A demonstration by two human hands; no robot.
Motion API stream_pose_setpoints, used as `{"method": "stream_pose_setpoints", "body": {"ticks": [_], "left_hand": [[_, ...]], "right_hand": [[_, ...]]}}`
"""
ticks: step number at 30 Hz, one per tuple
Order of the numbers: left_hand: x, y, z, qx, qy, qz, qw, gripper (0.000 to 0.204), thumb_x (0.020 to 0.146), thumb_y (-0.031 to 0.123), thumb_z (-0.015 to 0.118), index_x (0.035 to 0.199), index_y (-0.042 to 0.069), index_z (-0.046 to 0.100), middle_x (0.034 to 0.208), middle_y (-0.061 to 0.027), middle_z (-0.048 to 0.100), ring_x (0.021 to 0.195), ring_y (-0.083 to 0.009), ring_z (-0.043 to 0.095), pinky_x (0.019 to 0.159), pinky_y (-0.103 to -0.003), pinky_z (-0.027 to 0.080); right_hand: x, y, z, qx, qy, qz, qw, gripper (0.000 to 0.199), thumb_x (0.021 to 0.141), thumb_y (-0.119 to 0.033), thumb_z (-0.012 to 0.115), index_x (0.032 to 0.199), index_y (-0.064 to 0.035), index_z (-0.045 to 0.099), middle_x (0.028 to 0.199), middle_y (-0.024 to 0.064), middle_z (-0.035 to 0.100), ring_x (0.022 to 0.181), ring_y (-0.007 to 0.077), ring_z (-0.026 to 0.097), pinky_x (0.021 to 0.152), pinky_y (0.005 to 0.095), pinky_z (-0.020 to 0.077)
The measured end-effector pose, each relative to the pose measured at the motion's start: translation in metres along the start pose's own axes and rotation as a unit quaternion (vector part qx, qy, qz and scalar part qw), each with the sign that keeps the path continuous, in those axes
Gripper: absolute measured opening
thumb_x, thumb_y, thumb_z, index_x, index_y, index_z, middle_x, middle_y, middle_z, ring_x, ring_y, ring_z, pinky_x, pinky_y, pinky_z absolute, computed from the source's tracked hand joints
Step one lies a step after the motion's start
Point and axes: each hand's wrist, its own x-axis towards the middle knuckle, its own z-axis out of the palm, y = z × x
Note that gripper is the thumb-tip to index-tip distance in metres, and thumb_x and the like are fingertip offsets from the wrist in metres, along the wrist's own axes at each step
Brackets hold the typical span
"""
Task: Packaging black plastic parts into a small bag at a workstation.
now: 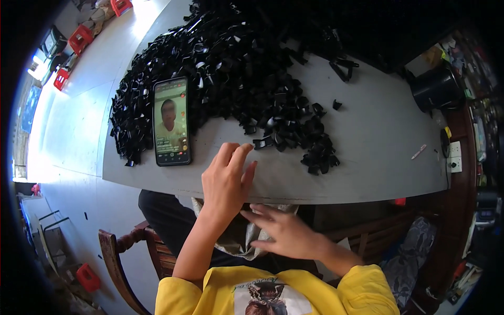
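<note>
My left hand is over the front edge of the grey table, its fingers bent and thumb apart, with nothing seen in it. Its fingertips come close to a small black plastic piece at the near rim of a large heap of such glossy pieces. Below the table edge, my right hand is slightly blurred, fingers spread and holding nothing visible. Under it a pale, silvery bag lies open across my lap, its inside mostly hidden.
A phone with a lit screen leans against the heap, left of my hand. A stray black piece and a pen lie to the right. A dark bucket stands by the right edge. A wooden chair is beside me.
</note>
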Motion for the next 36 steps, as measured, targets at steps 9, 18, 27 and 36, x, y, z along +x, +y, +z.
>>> {"method": "stream_pose_setpoints", "body": {"ticks": [9,18,27,36], "left_hand": [[0.007,-0.004,0.016,-0.049,0.012,-0.013,0.999,0.027,0.078,0.005,0.067,0.104,0.009,0.061,0.098,-0.0081,0.057,0.073,-0.0262,0.061,0.062,-0.035,0.049],[0.010,-0.010,0.017,-0.053,0.020,0.014,0.998,0.021,0.077,-0.004,0.064,0.096,0.005,0.065,0.096,-0.0099,0.058,0.062,-0.0202,0.057,0.056,-0.028,0.046],[0.012,-0.011,0.014,-0.091,0.009,0.009,0.996,0.018,0.077,-0.007,0.062,0.092,0.003,0.065,0.094,-0.0107,0.058,0.061,-0.0198,0.057,0.055,-0.026,0.046],[-0.011,-0.022,-0.020,0.057,0.195,0.053,0.978,0.029,0.069,-0.009,0.056,0.094,0.004,0.064,0.096,-0.0110,0.063,0.097,-0.0325,0.057,0.089,-0.041,0.042]], "right_hand": [[0.087,0.132,-0.202,-0.224,0.362,-0.004,0.905,0.031,0.088,-0.017,0.063,0.117,-0.0080,0.064,0.122,0.0094,0.060,0.113,0.0261,0.055,0.098,0.0354,0.0412],[0.191,0.183,-0.221,-0.434,0.220,0.075,0.870,0.044,0.082,-0.044,0.067,0.123,-0.0272,0.063,0.132,0.0063,0.048,0.127,0.0281,0.037,0.106,0.0445,0.0305],[0.135,0.219,-0.241,-0.425,0.200,0.105,0.876,0.043,0.089,-0.047,0.058,0.129,-0.0331,0.057,0.146,0.0003,0.039,0.137,0.0335,0.024,0.112,0.0506,0.0223],[0.078,0.206,-0.217,-0.456,0.240,0.118,0.849,0.038,0.093,-0.033,0.054,0.130,-0.0288,0.057,0.142,0.0014,0.046,0.134,0.0323,0.033,0.106,0.0506,0.0295]]}}
